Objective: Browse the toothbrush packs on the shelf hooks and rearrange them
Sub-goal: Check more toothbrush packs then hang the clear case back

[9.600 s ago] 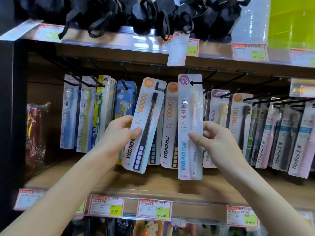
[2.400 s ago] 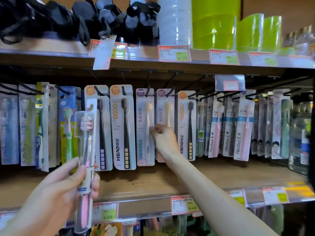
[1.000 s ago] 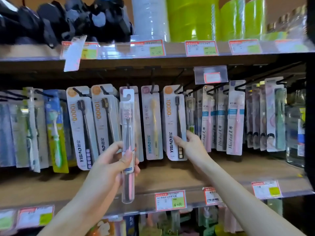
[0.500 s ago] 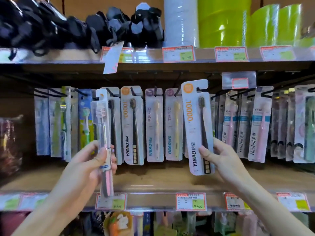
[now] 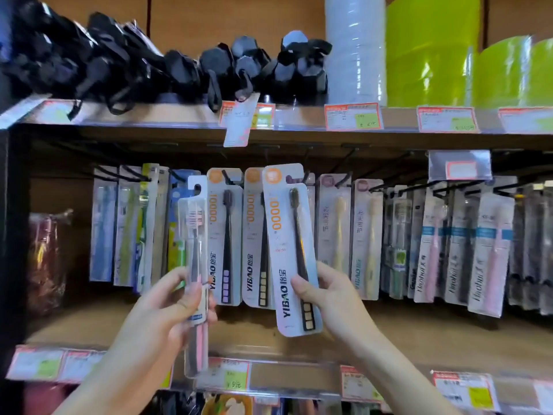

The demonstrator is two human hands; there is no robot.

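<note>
My left hand (image 5: 167,307) grips a clear narrow toothbrush pack (image 5: 196,235) with pink and dark brushes, held upright in front of the shelf. In my right hand (image 5: 332,298) is a white YIBAO pack (image 5: 288,235) with a dark brush, tilted slightly, off its hook and in front of the hanging row. Behind it hang two more YIBAO packs (image 5: 227,235) with dark brushes, then packs with yellow brushes (image 5: 335,229) and pink Haohul packs (image 5: 490,253) to the right. Blue and green packs (image 5: 125,226) hang at the left on black hooks (image 5: 347,158).
The upper shelf (image 5: 299,127) carries black bags (image 5: 185,73), a white cup stack (image 5: 354,49) and green containers (image 5: 431,55), with price tags (image 5: 353,116) along its edge. A red wrapped item (image 5: 45,259) stands at far left. The lower shelf edge (image 5: 293,378) has more tags.
My right hand has carried the YIBAO pack leftward, now in front of the other YIBAO packs. The left hand has lifted the clear pack slightly toward the middle.
</note>
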